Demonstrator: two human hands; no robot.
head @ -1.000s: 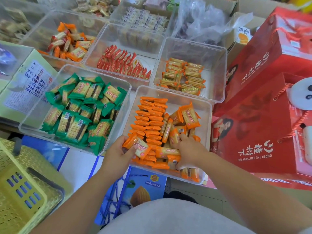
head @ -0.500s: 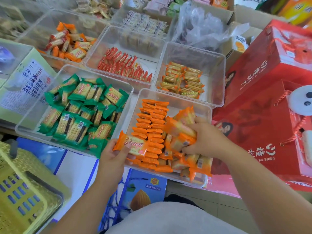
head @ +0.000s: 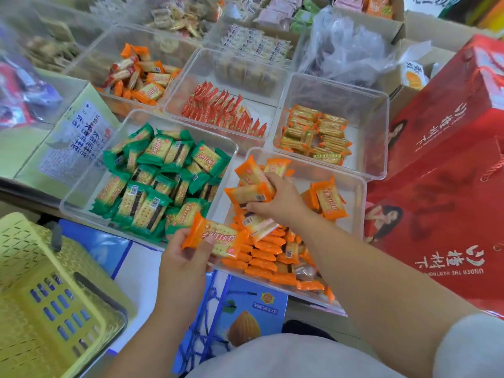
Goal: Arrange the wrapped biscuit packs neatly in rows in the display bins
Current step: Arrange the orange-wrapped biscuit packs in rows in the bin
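- Right hand (head: 278, 204): a second ago low among the loose packs at the front of the clear bin (head: 364, 214); now raised over its back-left part, gripping a bunch of orange packs (head: 252, 184).
- Clear bin: right part of the floor now bare; two leaning packs (head: 328, 200) left there.
- Left hand (head: 185, 259): single orange pack (head: 215, 238) drawn off the row, held face up at the near-left corner.

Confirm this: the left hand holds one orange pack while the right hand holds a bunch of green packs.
Wrong colour. The head view shows the right hand holding orange packs; the left hand does hold one orange pack.
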